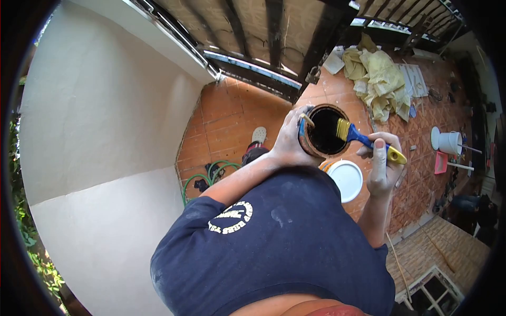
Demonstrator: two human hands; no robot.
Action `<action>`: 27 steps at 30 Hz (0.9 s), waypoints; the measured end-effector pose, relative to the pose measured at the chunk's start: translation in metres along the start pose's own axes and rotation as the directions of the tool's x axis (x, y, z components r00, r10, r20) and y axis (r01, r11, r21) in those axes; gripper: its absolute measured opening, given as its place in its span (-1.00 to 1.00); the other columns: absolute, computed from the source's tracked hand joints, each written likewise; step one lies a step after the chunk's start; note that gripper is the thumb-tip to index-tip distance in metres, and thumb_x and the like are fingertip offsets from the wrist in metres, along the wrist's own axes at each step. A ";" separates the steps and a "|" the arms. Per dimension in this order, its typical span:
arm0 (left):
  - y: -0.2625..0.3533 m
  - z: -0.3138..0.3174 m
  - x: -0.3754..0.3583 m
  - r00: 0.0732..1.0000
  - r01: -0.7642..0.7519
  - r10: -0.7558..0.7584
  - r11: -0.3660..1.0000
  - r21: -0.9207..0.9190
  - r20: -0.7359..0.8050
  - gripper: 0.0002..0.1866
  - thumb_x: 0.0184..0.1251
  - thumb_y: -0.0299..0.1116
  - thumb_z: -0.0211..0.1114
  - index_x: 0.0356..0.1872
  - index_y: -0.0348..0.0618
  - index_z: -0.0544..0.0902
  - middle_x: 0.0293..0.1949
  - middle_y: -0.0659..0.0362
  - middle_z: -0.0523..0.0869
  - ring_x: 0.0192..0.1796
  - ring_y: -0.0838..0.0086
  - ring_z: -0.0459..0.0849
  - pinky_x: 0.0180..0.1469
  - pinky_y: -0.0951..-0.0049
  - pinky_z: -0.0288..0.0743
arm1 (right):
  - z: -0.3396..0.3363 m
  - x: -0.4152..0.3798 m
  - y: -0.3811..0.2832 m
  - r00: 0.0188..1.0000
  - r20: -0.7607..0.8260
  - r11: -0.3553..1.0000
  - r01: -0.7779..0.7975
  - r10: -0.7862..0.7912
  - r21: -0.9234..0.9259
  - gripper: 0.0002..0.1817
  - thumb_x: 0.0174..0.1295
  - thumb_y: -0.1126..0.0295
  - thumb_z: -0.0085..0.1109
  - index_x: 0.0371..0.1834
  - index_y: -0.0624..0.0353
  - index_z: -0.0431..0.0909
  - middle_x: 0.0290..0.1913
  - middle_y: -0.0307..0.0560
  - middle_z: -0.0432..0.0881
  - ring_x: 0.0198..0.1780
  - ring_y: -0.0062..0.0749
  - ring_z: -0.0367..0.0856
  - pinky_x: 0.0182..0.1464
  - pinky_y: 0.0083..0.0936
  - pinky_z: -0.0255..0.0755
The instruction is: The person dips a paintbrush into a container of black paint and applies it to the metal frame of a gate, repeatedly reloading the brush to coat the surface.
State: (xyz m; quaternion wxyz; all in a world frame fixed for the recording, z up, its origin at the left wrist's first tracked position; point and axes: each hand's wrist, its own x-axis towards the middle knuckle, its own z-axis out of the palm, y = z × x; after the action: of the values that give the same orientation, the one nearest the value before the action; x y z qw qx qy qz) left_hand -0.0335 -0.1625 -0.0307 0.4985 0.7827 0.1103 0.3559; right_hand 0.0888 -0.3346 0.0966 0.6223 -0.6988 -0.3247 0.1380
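My left hand point(286, 138) is wrapped around an open paint can point(314, 149), which is held up in front of my chest. Dark, nearly black paint point(322, 132) shows inside it, and a light wooden stick point(308, 121) pokes up over the rim near my fingers. In my right hand point(383, 167) is a paintbrush point(360, 138) with a blue and yellow handle. Its yellowish bristles overlap the can's right rim, over the opening. Whitish dust covers both hands.
Below the can stands a bucket with a white lid point(345, 180). A dark barred gate point(271, 31) with a padlock rises ahead. Crumpled yellowish sheeting point(380, 79) lies on the tiles. A green hose point(211, 180) is at left; a white bucket point(449, 142) and pink dustpan point(441, 163) stand right.
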 end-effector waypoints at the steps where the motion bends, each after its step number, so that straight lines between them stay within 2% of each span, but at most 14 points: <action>1: -0.002 -0.001 0.000 0.999 -0.038 0.036 0.996 0.080 0.018 0.19 -0.38 -0.21 0.81 0.42 -0.36 0.34 0.26 -0.11 0.56 0.37 0.06 0.55 0.46 0.14 0.40 | 0.000 0.001 -0.001 1.000 0.017 1.000 -0.019 0.020 -0.021 -0.78 0.61 0.34 0.09 -0.04 0.32 0.57 -0.38 -0.14 0.66 -0.37 -0.57 0.69 -0.26 -0.64 0.54; 4: -0.004 0.001 0.000 0.999 0.005 -0.008 0.997 0.079 0.033 0.18 -0.40 -0.24 0.79 0.42 -0.33 0.35 0.28 -0.09 0.56 0.36 0.06 0.56 0.46 0.13 0.40 | -0.003 0.002 0.005 0.996 -0.036 0.996 0.086 -0.086 0.010 -0.77 0.62 0.33 0.08 -0.04 0.32 0.57 -0.38 -0.13 0.66 -0.37 -0.57 0.69 -0.26 -0.65 0.53; 7: -0.004 0.001 0.005 0.998 0.035 -0.038 0.998 0.060 0.045 0.18 -0.41 -0.24 0.79 0.41 -0.33 0.36 0.28 -0.09 0.57 0.36 0.07 0.57 0.45 0.12 0.41 | -0.005 0.003 -0.001 0.998 0.039 0.998 0.051 -0.050 -0.041 -0.76 0.62 0.33 0.07 -0.04 0.32 0.57 -0.36 -0.12 0.67 -0.37 -0.57 0.69 -0.26 -0.64 0.53; 8: -0.002 0.003 0.007 0.995 0.091 -0.090 0.996 -0.008 0.044 0.18 -0.44 -0.19 0.74 0.42 -0.27 0.36 0.31 -0.10 0.55 0.43 -0.06 0.47 0.52 0.06 0.31 | -0.004 0.000 0.003 0.997 -0.027 0.997 0.076 -0.076 0.002 -0.76 0.62 0.32 0.08 -0.05 0.33 0.57 -0.36 -0.12 0.66 -0.37 -0.58 0.69 -0.26 -0.65 0.53; 9: 0.000 0.003 0.010 0.996 0.078 -0.078 0.997 -0.010 0.041 0.18 -0.44 -0.19 0.74 0.42 -0.27 0.36 0.31 -0.10 0.55 0.43 -0.06 0.47 0.52 0.06 0.31 | -0.005 0.000 0.005 0.991 -0.091 0.994 0.104 -0.099 0.045 -0.76 0.62 0.32 0.08 -0.06 0.33 0.58 -0.36 -0.12 0.66 -0.37 -0.58 0.68 -0.26 -0.65 0.53; 11: 0.001 0.002 0.013 0.994 0.085 -0.084 0.996 -0.021 0.063 0.18 -0.43 -0.18 0.73 0.42 -0.26 0.37 0.31 -0.10 0.54 0.42 -0.05 0.47 0.52 0.07 0.31 | -0.007 0.001 0.004 0.992 -0.073 0.992 0.110 -0.105 0.059 -0.76 0.62 0.32 0.08 -0.07 0.33 0.58 -0.37 -0.14 0.64 -0.37 -0.59 0.68 -0.27 -0.66 0.53; 15: 0.002 -0.001 0.019 0.989 0.112 -0.105 0.992 -0.064 0.103 0.19 -0.43 -0.17 0.74 0.42 -0.28 0.36 0.30 -0.10 0.54 0.41 -0.05 0.48 0.50 0.07 0.33 | -0.008 0.001 0.007 0.994 -0.091 0.997 0.070 -0.068 0.025 -0.76 0.62 0.33 0.07 -0.07 0.33 0.57 -0.37 -0.15 0.63 -0.39 -0.59 0.67 -0.28 -0.66 0.52; 17: 0.000 0.003 0.015 0.992 0.108 -0.104 0.992 -0.057 0.070 0.18 -0.42 -0.18 0.74 0.42 -0.29 0.36 0.29 -0.10 0.54 0.40 -0.04 0.49 0.50 0.07 0.34 | -0.008 0.001 0.010 0.994 -0.088 0.997 0.067 -0.065 0.024 -0.76 0.62 0.33 0.07 -0.06 0.33 0.57 -0.36 -0.15 0.64 -0.40 -0.59 0.66 -0.29 -0.66 0.52; 19: -0.003 0.006 0.009 0.992 0.109 -0.105 0.991 -0.072 0.067 0.18 -0.42 -0.18 0.74 0.41 -0.30 0.35 0.29 -0.10 0.55 0.40 -0.04 0.49 0.49 0.07 0.35 | -0.003 -0.001 0.009 0.986 -0.126 0.991 0.118 -0.111 0.055 -0.78 0.62 0.36 0.06 -0.07 0.32 0.58 -0.34 -0.17 0.63 -0.41 -0.59 0.65 -0.30 -0.66 0.51; 21: -0.004 0.007 0.012 0.988 0.131 -0.130 0.991 -0.005 0.090 0.16 -0.39 -0.20 0.74 0.42 -0.30 0.35 0.29 -0.10 0.55 0.39 -0.03 0.49 0.48 0.08 0.36 | -0.003 -0.001 0.006 0.995 -0.090 0.996 0.057 -0.050 0.073 -0.80 0.62 0.38 0.06 -0.07 0.32 0.57 -0.32 -0.18 0.63 -0.40 -0.60 0.65 -0.30 -0.66 0.50; 23: 0.003 0.005 0.019 0.980 0.103 -0.109 0.994 0.044 0.167 0.14 -0.38 -0.22 0.74 0.42 -0.29 0.37 0.29 -0.10 0.56 0.39 -0.03 0.50 0.48 0.08 0.36 | -0.003 -0.004 0.008 0.991 -0.110 0.996 0.080 -0.075 0.040 -0.80 0.61 0.38 0.08 -0.07 0.33 0.57 -0.34 -0.17 0.63 -0.40 -0.60 0.66 -0.30 -0.66 0.49; 25: 0.008 0.004 0.019 0.987 0.098 -0.097 0.995 -0.005 0.130 0.12 -0.38 -0.24 0.73 0.40 -0.27 0.40 0.28 -0.09 0.57 0.39 -0.01 0.50 0.48 0.09 0.37 | -0.001 -0.004 0.007 0.989 -0.134 0.994 0.070 -0.059 0.080 -0.79 0.61 0.37 0.07 -0.08 0.33 0.56 -0.35 -0.17 0.64 -0.40 -0.60 0.66 -0.30 -0.67 0.49; 26: 0.008 0.004 0.020 0.985 0.137 -0.124 0.986 -0.100 0.122 0.09 -0.38 -0.24 0.73 0.38 -0.25 0.43 0.27 -0.09 0.58 0.38 0.00 0.51 0.47 0.11 0.37 | -0.001 -0.004 0.007 0.986 -0.158 0.993 0.059 -0.042 0.107 -0.79 0.61 0.37 0.07 -0.08 0.33 0.56 -0.36 -0.16 0.64 -0.40 -0.61 0.66 -0.31 -0.67 0.49; 27: 0.005 0.005 0.019 0.987 0.123 -0.114 0.990 -0.074 0.110 0.10 -0.39 -0.24 0.73 0.38 -0.27 0.42 0.27 -0.08 0.57 0.37 0.01 0.52 0.46 0.11 0.38 | 0.000 -0.004 0.009 0.988 -0.148 0.991 0.061 -0.043 0.117 -0.79 0.61 0.37 0.07 -0.08 0.33 0.56 -0.36 -0.16 0.64 -0.40 -0.61 0.66 -0.31 -0.67 0.49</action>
State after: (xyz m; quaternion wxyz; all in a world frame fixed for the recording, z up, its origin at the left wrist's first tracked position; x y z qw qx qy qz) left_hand -0.0174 -0.1583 -0.0192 0.5552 0.7716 0.1159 0.2880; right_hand 0.0887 -0.3373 0.0871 0.6890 -0.6591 -0.2877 0.0901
